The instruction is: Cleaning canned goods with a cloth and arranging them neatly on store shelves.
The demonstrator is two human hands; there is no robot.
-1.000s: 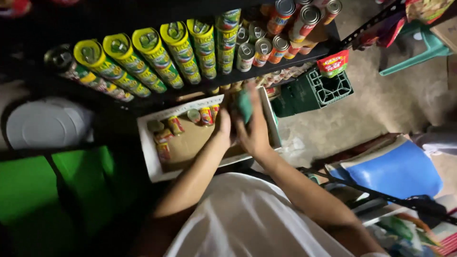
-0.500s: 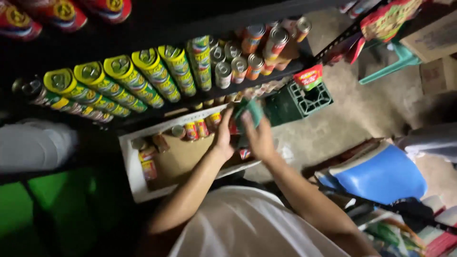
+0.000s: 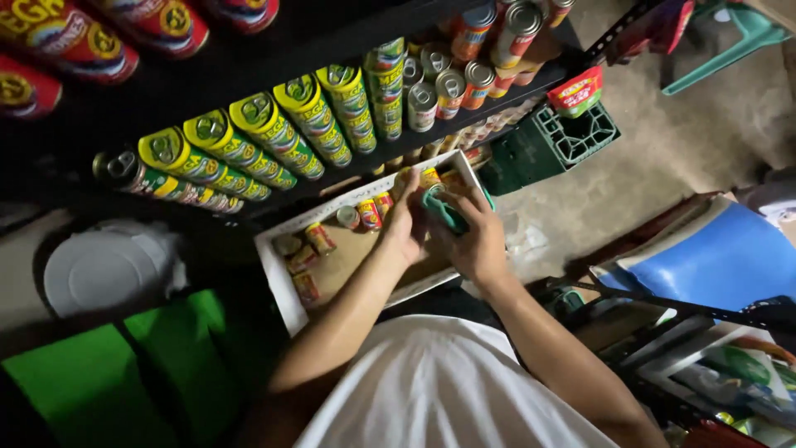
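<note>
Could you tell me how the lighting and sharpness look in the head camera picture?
Head view: dim overall; light falls on the yellow-green cans and both hands, left hand and right hand; shelf underside and lower left corner sink into shadow; edges bend slightly, wide-angle.

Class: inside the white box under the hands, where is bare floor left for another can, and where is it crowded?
Bare cardboard shows mid-box, between the cans along the left wall and the left hand. The far edge is crowded with a row of cans; both hands cover the right end.

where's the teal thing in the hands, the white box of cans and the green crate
teal object [image 3: 439, 207], head view, its visible top
white cardboard box [image 3: 278, 278], head view, left wall
green crate [image 3: 572, 141], head view, grid top
</note>
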